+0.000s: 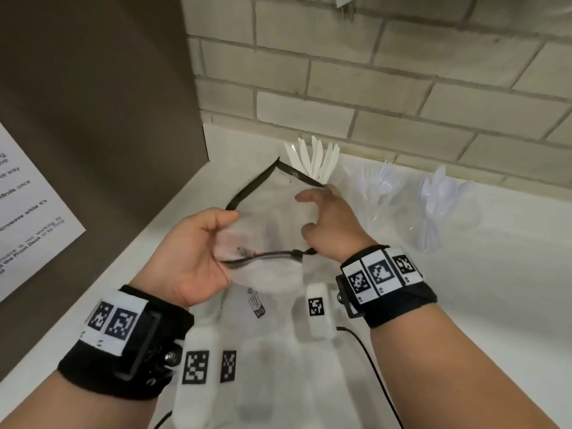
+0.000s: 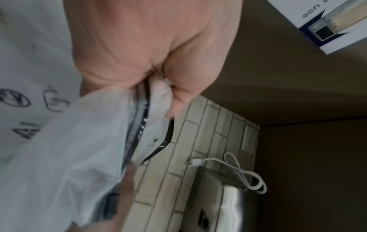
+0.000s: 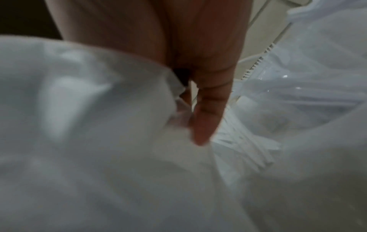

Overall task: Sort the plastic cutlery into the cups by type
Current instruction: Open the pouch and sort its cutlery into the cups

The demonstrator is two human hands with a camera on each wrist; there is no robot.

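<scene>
Left hand (image 1: 188, 252) pinching black-rimmed translucent plastic bag (image 1: 269, 218) over worktop (image 1: 510, 274); right hand (image 1: 328, 224) gripping far rim. Bag looking limp, slippery; rim seeming best hold. White plastic cutlery (image 1: 312, 159) standing in clear cups behind.

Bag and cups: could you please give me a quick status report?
Both hands, left and right, hold the bag mouth open. Knives, forks, spoons stand sorted in cups. Nothing blocking.
</scene>
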